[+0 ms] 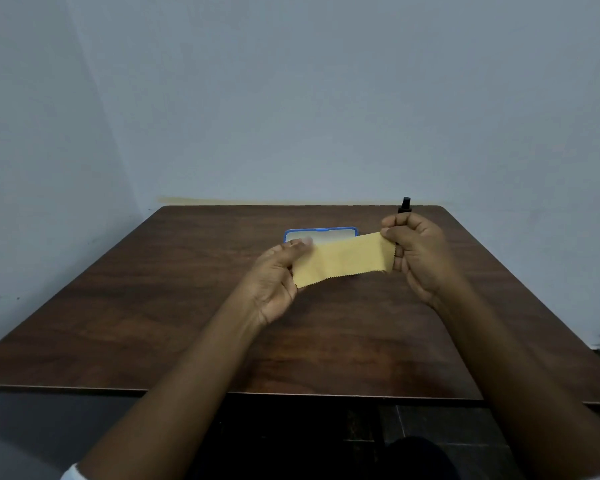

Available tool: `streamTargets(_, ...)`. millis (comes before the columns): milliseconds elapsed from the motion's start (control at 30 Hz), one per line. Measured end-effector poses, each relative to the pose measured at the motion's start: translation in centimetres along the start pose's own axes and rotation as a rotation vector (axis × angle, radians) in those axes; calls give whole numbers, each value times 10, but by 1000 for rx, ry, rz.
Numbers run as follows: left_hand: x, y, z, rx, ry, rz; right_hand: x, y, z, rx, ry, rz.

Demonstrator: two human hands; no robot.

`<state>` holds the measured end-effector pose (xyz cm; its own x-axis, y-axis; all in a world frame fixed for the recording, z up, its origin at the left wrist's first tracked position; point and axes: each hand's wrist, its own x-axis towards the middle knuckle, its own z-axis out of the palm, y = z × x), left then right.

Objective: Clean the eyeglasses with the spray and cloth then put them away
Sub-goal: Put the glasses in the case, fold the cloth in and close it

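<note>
A yellow cleaning cloth [343, 259] with zigzag edges is stretched between my two hands above the middle of the brown table [153, 323]. My left hand [278, 275] pinches its left end. My right hand [418, 251] pinches its right end. Behind the cloth lies a blue-rimmed case [321, 233], mostly hidden by the cloth. A small spray bottle with a black cap [405, 206] stands behind my right hand, only its top showing. No eyeglasses are visible.
The table stands against a pale wall at its far edge and near a wall on the left. Below the table's front edge a dark floor shows.
</note>
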<state>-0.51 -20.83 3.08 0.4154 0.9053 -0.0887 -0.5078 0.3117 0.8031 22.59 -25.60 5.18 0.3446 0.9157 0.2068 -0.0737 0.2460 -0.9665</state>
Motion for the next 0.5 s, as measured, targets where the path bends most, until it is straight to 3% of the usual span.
streamTargets(100, 4, -2, -3, 189, 121, 87, 1, 2, -5, -85, 11, -50)
streamTargets(200, 4, 1, -7, 285, 141, 109, 1, 3, -9, -189, -5, -127)
streamTargets(300, 2, 1, -10, 341, 137, 161, -3, 5, -10, -268, -43, -205)
streamTargets(500, -4, 3, -13, 330, 146, 192, -5, 11, -10, -204, -2, -247)
